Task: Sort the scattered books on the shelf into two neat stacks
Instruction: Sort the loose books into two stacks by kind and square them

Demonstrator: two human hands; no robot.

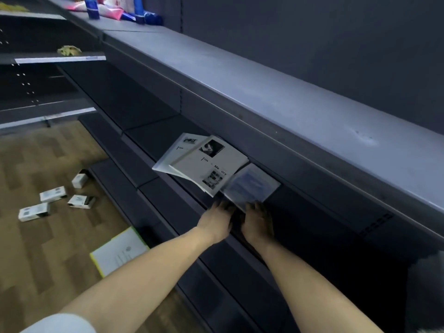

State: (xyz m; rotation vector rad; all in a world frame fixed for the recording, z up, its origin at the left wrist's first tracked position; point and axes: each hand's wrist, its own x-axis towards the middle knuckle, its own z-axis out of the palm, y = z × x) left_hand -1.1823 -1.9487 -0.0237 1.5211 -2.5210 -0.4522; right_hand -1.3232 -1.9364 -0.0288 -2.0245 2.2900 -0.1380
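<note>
Two white books with black photo covers lie askew on the dark middle shelf point(153, 138): the upper one point(211, 164) overlaps the lower one point(173, 152), which pokes out at the left. To their right lies a grey-blue book point(252, 182). My left hand point(216, 218) and my right hand point(258, 219) reach side by side to the near edge of the grey-blue book. Their fingertips are in shadow and blurred, so the grip is unclear.
A broad grey shelf top point(276, 97) overhangs the books. Blue and pink bottles point(115, 10) stand on it at the far left. On the wooden floor point(43, 164) lie several small white boxes point(52, 193) and a white book with a yellow edge point(119, 251).
</note>
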